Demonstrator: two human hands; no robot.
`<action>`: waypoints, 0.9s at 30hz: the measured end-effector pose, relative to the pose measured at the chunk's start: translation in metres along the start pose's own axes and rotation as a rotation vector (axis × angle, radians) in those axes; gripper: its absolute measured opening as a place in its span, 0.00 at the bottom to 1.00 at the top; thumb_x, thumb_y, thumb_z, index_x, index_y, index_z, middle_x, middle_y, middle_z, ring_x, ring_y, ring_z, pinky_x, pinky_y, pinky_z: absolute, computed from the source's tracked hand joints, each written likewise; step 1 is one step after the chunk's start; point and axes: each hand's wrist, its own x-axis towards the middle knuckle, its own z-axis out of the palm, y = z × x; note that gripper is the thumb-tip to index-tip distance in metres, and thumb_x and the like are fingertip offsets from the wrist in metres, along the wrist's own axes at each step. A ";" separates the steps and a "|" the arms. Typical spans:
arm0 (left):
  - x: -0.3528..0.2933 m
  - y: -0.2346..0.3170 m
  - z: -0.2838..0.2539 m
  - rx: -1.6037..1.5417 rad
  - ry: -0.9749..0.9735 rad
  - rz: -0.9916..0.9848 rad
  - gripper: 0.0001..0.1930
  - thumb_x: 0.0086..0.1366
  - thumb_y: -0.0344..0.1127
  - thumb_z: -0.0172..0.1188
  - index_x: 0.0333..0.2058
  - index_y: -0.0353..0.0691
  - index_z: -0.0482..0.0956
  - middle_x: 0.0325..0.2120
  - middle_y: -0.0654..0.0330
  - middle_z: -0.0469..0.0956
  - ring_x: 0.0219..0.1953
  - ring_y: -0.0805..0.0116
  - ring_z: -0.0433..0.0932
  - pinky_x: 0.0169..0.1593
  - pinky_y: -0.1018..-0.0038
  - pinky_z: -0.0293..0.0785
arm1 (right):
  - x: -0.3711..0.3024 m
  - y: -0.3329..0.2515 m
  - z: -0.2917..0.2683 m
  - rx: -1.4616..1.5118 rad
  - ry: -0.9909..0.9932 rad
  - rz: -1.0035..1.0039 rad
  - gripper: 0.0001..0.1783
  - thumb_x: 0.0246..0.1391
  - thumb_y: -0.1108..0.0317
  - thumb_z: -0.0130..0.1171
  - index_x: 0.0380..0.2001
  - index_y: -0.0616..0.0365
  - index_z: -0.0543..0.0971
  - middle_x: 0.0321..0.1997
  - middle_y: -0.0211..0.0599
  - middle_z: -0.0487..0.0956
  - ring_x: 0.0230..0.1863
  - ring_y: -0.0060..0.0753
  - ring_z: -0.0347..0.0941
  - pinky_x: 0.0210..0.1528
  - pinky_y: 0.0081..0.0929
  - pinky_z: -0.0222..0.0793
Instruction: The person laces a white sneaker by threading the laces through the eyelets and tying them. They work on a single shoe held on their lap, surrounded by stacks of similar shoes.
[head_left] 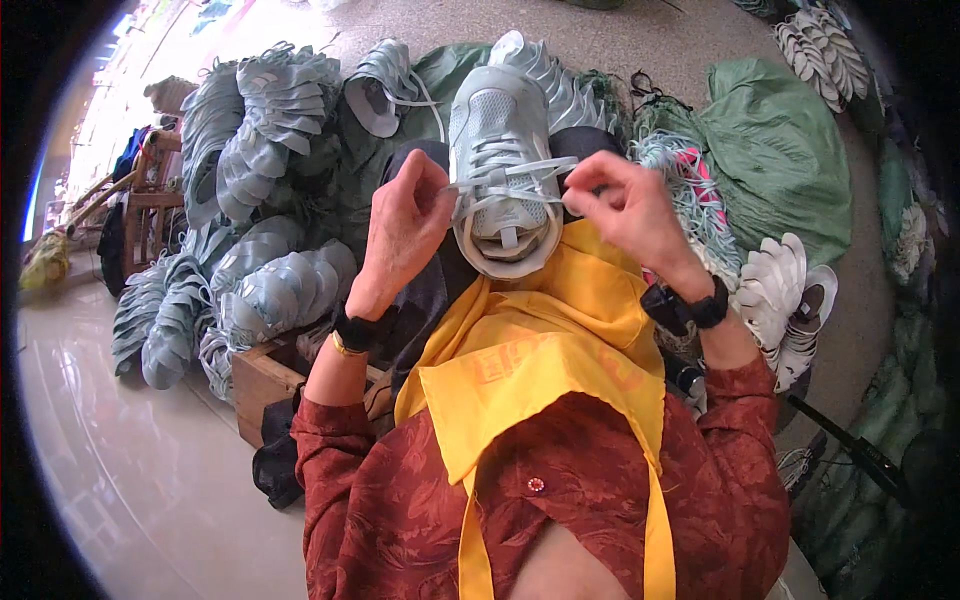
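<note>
A pale grey-green sneaker upper [495, 108] rests at my knees, toe pointing away and its ankle opening toward me. A light shoelace [535, 170] crosses its lower eyelets, with the ends drawn out to both sides. On the left, my left hand [408, 218] pinches one lace end close to the upper's edge. At the other side, the fingers of my right hand [628, 200] are closed around the opposite end. A yellow apron [545, 310] covers my lap below the upper.
Stacks of nested pale uppers [275, 120] lie at the left, beside a wooden box [262, 385]. A single upper [375, 95] sits behind my left hand. To the right are a green sack [775, 160], a bundle of laces [680, 160] and white uppers [775, 285].
</note>
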 end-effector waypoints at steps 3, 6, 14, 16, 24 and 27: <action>-0.001 0.000 0.001 -0.016 0.028 -0.015 0.06 0.67 0.25 0.61 0.34 0.36 0.71 0.24 0.70 0.70 0.27 0.84 0.65 0.30 0.80 0.64 | -0.010 -0.003 0.008 0.010 -0.038 0.054 0.08 0.58 0.71 0.67 0.39 0.63 0.81 0.30 0.35 0.84 0.27 0.19 0.81 0.28 0.22 0.75; -0.003 -0.001 0.002 -0.009 0.054 -0.009 0.06 0.67 0.25 0.61 0.35 0.36 0.71 0.24 0.70 0.70 0.26 0.83 0.65 0.30 0.80 0.64 | -0.016 0.001 0.015 0.070 -0.037 0.088 0.08 0.58 0.72 0.67 0.38 0.64 0.81 0.30 0.37 0.84 0.26 0.21 0.81 0.27 0.23 0.74; 0.003 0.015 -0.002 0.097 0.056 0.059 0.07 0.62 0.22 0.59 0.34 0.35 0.69 0.21 0.58 0.70 0.22 0.71 0.69 0.28 0.72 0.66 | -0.020 0.002 0.010 -0.027 0.081 -0.035 0.05 0.59 0.75 0.65 0.35 0.64 0.79 0.27 0.37 0.82 0.26 0.20 0.78 0.30 0.23 0.73; 0.003 0.016 -0.002 0.141 0.065 0.104 0.07 0.63 0.24 0.60 0.35 0.36 0.69 0.21 0.61 0.69 0.22 0.74 0.68 0.27 0.73 0.64 | -0.018 0.001 0.010 -0.063 0.112 -0.083 0.05 0.58 0.75 0.65 0.34 0.63 0.79 0.27 0.37 0.82 0.26 0.23 0.79 0.30 0.24 0.73; 0.016 0.018 -0.007 0.428 0.087 0.288 0.07 0.59 0.24 0.56 0.33 0.36 0.66 0.20 0.51 0.67 0.21 0.49 0.68 0.28 0.64 0.68 | -0.011 0.005 0.010 -0.325 0.147 -0.394 0.07 0.56 0.77 0.64 0.37 0.60 0.78 0.33 0.45 0.80 0.35 0.51 0.80 0.35 0.38 0.75; 0.019 0.011 -0.012 0.375 0.042 0.227 0.08 0.58 0.24 0.57 0.33 0.36 0.66 0.21 0.53 0.68 0.21 0.53 0.68 0.28 0.66 0.67 | -0.010 0.004 0.009 -0.329 0.158 -0.400 0.07 0.55 0.77 0.64 0.37 0.60 0.78 0.33 0.44 0.80 0.36 0.51 0.80 0.36 0.38 0.75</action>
